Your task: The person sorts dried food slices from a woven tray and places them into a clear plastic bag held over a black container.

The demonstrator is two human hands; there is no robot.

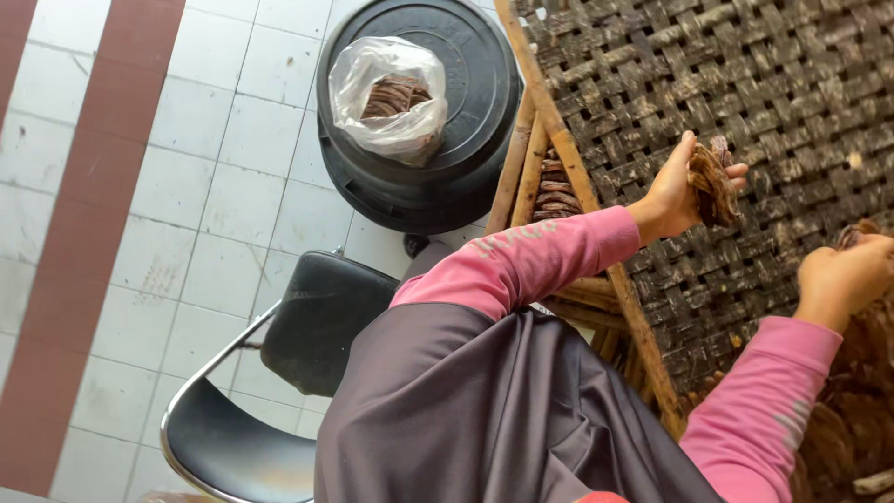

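Note:
My left hand (672, 194), in a pink sleeve, is closed around a small stack of dried brown pieces (713, 183), held just above a large woven bamboo tray (792, 84). My right hand (843, 275) rests farther right on the tray with its fingers curled around more brown pieces (859, 231). A heap of the same brown pieces (852, 410) lies on the tray below that hand. The right hand's fingertips are hidden from view.
A black round tub with a lid (466, 158) stands on the white tiled floor, with a clear plastic bag of brown pieces (391, 93) on top. A black chair with a metal frame (279, 373) is at lower left. More brown pieces (557, 191) lie under the tray's bamboo frame.

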